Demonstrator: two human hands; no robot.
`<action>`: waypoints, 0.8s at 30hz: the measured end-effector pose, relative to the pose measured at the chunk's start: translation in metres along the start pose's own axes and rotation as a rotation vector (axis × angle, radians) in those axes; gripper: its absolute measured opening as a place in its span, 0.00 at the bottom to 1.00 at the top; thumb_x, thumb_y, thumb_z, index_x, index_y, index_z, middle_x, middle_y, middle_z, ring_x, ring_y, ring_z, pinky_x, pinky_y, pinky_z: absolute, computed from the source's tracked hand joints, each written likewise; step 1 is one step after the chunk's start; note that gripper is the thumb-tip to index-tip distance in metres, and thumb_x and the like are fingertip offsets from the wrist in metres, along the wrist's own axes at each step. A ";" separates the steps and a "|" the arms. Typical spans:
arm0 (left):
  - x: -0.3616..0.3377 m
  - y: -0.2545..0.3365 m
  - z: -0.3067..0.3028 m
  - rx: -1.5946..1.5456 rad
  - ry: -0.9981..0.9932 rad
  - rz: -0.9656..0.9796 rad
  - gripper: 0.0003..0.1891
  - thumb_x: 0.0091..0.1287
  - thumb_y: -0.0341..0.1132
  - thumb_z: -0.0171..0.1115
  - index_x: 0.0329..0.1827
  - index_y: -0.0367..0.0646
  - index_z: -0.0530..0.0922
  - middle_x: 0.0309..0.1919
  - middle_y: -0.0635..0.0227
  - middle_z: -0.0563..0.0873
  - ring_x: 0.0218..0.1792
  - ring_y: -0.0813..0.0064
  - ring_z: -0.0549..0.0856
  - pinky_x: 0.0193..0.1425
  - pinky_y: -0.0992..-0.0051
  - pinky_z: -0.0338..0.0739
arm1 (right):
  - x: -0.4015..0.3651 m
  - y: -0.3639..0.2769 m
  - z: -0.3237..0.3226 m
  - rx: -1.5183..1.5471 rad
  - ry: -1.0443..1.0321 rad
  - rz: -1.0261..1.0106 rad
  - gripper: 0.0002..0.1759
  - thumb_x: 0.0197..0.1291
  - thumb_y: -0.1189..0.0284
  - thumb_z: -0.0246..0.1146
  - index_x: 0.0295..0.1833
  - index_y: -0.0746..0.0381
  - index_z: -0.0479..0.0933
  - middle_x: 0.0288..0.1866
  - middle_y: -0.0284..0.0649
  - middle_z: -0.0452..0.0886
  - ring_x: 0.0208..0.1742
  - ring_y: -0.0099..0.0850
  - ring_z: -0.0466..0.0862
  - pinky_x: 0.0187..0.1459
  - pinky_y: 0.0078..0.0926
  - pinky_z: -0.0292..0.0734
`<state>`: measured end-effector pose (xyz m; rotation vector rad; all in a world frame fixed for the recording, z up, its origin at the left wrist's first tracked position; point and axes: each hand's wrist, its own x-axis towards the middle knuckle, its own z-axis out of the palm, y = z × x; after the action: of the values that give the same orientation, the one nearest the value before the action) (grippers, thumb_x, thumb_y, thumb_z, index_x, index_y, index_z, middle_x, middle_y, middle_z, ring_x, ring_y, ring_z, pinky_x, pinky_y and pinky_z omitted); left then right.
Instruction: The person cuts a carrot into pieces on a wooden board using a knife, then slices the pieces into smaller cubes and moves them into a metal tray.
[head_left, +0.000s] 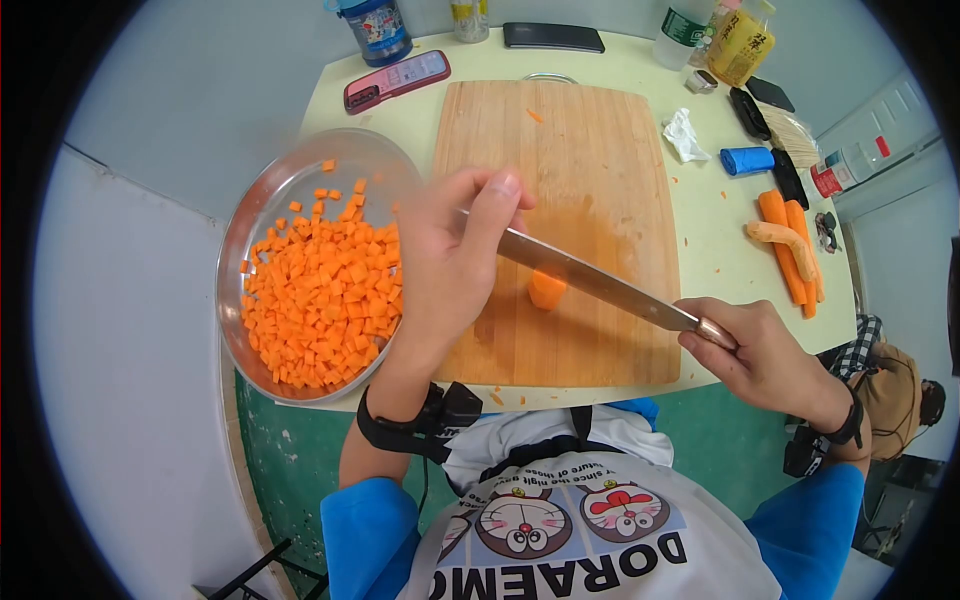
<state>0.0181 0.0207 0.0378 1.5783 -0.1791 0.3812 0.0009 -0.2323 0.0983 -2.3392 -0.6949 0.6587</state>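
Note:
My right hand (752, 350) is wrapped round the handle of a kitchen knife (600, 281), whose long blade slants up to the left over the wooden cutting board (560, 140). My left hand (455, 250) is closed at the far end of the blade, thumb on the near side and fingers curled, partly hiding the tip. Under the blade's edge a short carrot piece (546, 290) rests on the board, partly covered by the knife. Left of the board, a round metal tray (232, 290) holds a heap of diced carrot (325, 300), close beside my left wrist.
Whole carrots (783, 240) lie on the table's right side, near a blue roll (747, 161) and a crumpled tissue (684, 135). Phones (398, 80), bottles (745, 45) and a blue cup (378, 32) line the back. Carrot scraps dot the board and table.

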 end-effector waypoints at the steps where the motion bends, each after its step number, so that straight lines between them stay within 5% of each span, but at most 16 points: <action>1: 0.000 -0.001 0.000 -0.006 -0.006 -0.008 0.14 0.68 0.37 0.55 0.30 0.34 0.78 0.22 0.71 0.78 0.26 0.85 0.76 0.31 0.83 0.68 | 0.000 0.001 0.000 0.000 -0.001 0.001 0.13 0.62 0.73 0.56 0.50 0.65 0.72 0.21 0.45 0.74 0.20 0.39 0.77 0.24 0.30 0.70; 24: 0.000 -0.003 0.001 0.084 0.028 -0.071 0.15 0.65 0.34 0.53 0.22 0.33 0.76 0.16 0.73 0.75 0.22 0.86 0.72 0.27 0.81 0.65 | 0.009 0.001 -0.008 -0.025 -0.097 0.030 0.11 0.62 0.75 0.55 0.49 0.67 0.72 0.20 0.46 0.75 0.19 0.41 0.77 0.23 0.32 0.69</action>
<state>0.0194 0.0202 0.0350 1.6565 -0.0860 0.3595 0.0128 -0.2303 0.1009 -2.3574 -0.7155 0.7859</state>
